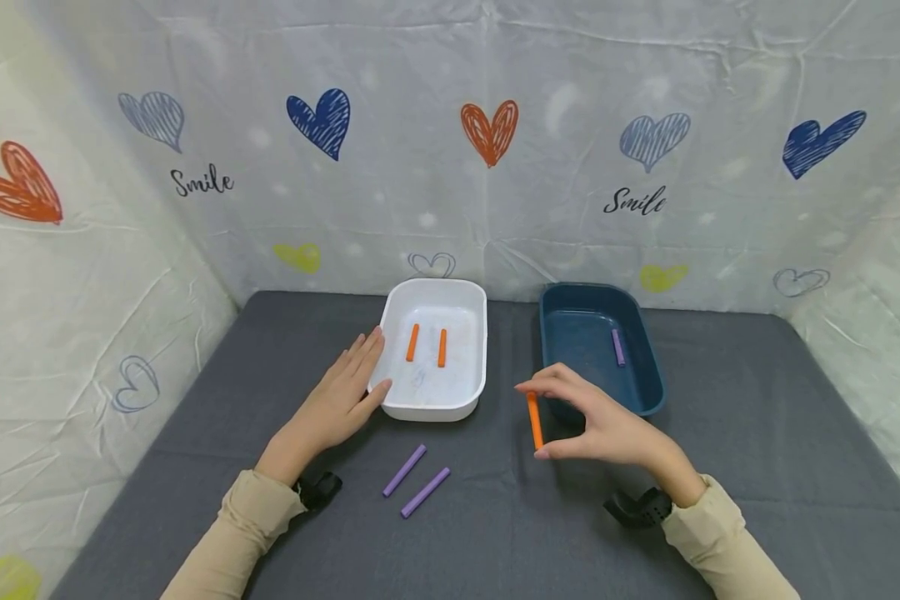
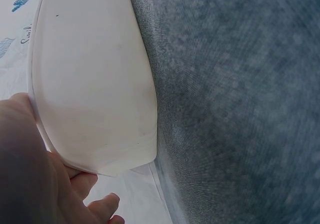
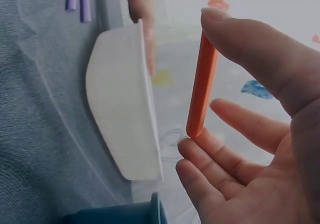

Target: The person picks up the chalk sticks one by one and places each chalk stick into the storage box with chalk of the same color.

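My right hand (image 1: pixel 596 421) pinches an orange stick (image 1: pixel 535 421) end to end between thumb and fingers, above the table at the near left corner of the dark blue tray (image 1: pixel 651 367). In the right wrist view the orange stick (image 3: pixel 202 86) has flat sides and stands nearly upright. My left hand (image 1: pixel 337 400) rests with straight fingers along the left rim of the white tray (image 1: pixel 431 408). Two orange sticks (image 1: pixel 442 348) lie inside that white tray, and one purple stick (image 1: pixel 618 347) lies in the blue one.
Two purple sticks (image 1: pixel 425 493) lie side by side on the grey tablecloth (image 1: pixel 495 542), in front of the white tray. Behind both trays hangs a white curtain (image 1: pixel 555 225) printed with hearts.
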The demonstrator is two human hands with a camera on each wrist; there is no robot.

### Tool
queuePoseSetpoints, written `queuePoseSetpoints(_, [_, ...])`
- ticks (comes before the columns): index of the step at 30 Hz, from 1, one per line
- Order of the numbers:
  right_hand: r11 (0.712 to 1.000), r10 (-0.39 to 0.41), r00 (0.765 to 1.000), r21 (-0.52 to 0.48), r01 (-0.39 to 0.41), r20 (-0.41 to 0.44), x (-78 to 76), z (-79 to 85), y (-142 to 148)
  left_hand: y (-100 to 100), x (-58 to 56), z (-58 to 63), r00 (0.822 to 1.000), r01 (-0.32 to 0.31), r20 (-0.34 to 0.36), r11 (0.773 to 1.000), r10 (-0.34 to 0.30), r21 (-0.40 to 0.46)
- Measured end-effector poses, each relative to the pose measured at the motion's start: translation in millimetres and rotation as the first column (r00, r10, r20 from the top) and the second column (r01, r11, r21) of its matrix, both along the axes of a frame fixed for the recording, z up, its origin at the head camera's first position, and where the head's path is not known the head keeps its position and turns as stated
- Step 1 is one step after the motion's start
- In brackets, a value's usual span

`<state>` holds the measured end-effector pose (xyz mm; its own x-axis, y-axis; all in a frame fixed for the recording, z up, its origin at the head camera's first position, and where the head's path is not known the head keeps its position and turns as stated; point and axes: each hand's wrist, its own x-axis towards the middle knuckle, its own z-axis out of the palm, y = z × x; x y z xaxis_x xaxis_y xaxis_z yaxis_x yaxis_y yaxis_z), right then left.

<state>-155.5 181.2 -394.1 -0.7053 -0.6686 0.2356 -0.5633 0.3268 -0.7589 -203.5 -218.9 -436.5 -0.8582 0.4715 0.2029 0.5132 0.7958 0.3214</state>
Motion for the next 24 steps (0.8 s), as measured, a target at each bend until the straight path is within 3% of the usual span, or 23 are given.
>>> queuePoseSetpoints(24, [0.999,-0.018,1.0,-0.029,0.018,-0.014,-33.9,15.8,-29,1,0.1,1.2,1.0,-0.004,-0.007,1.0,0.004,0.006])
